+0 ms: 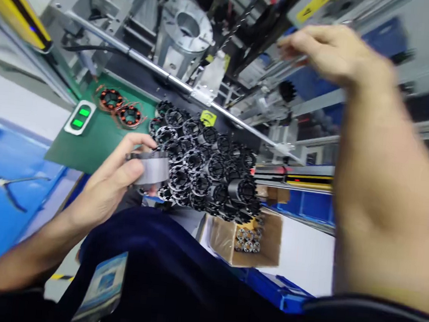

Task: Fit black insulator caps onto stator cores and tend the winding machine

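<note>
My left hand (117, 172) is closed around a stator core (154, 169), a grey metal ring with black edges, its thumb and fingers pinching the side. Right beside it stands a block of stacked stator cores (195, 164), black-toothed and piled in rows on the bench. Raised at the upper right, my right hand (324, 50) is near the machine's metal fixtures (258, 104), fingers bent and partly smeared by motion. Whether they hold anything does not show. Two copper-wound stators (129, 116) lie on the green mat (98, 142) beyond my left hand.
A steel rod (151, 66) crosses the machine front, with a round metal fixture (187, 27) behind it. A white box with green displays (80, 117) sits on the mat. Below right is a cardboard box (226, 238) of metal rings. Pliers (10, 192) lie on a blue surface at left.
</note>
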### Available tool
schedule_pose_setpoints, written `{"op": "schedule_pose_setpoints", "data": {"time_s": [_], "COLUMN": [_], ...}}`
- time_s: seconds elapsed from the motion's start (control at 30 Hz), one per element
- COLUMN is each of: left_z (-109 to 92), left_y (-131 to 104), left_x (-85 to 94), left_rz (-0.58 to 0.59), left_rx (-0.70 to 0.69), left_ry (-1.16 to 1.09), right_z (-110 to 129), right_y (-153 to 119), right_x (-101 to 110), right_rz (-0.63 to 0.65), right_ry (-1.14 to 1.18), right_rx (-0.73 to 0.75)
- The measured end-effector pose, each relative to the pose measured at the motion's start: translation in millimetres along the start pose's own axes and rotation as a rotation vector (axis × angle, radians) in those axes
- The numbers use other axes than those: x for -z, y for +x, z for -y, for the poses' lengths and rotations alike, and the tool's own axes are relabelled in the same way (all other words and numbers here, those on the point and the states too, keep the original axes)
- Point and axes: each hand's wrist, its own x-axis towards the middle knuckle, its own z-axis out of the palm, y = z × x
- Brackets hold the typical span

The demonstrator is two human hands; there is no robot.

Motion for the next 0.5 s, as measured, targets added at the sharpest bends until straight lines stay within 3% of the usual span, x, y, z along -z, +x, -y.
{"op": "schedule_pose_setpoints", "data": {"time_s": [0.13,0.23,0.3,0.4,0.43,0.47,0.5], "left_z": [3.9,0.3,-2.1,-0.8,0.5,1.7,2.5], "left_y": [-4.1,-7.5,-5.8,4.7,8.8,12.5,15.3], "left_x": [10.4,9.5,8.4,13.3,15.8,17.5,18.1], "left_rz": [-0.031,-0.076,-0.095,-0.04,-0.007,0.026,0.055], "left_rx": [0.012,0.008,-0.011,-0.037,-0.042,-0.043,-0.041], "left_ry": [0.021,0.014,-0.008,0.019,0.04,0.058,0.07], "right_z": [-15.7,-25.1,-12.7,38.0,62.1,88.1,114.6], "right_y": [14.4,11.9,1.8,-37.0,-58.4,-83.5,-110.4], "right_x": [-57.4,-77.2,-76.8,-70.2,-68.5,-67.7,-67.9], "right_rz": [-0.086,-0.168,-0.278,-0.443,-0.429,-0.286,0.001], "right_ry": [0.092,0.113,0.164,0.38,0.465,0.562,0.558], "right_rx": [0.007,0.127,0.242,0.402,0.453,0.494,0.533]}}
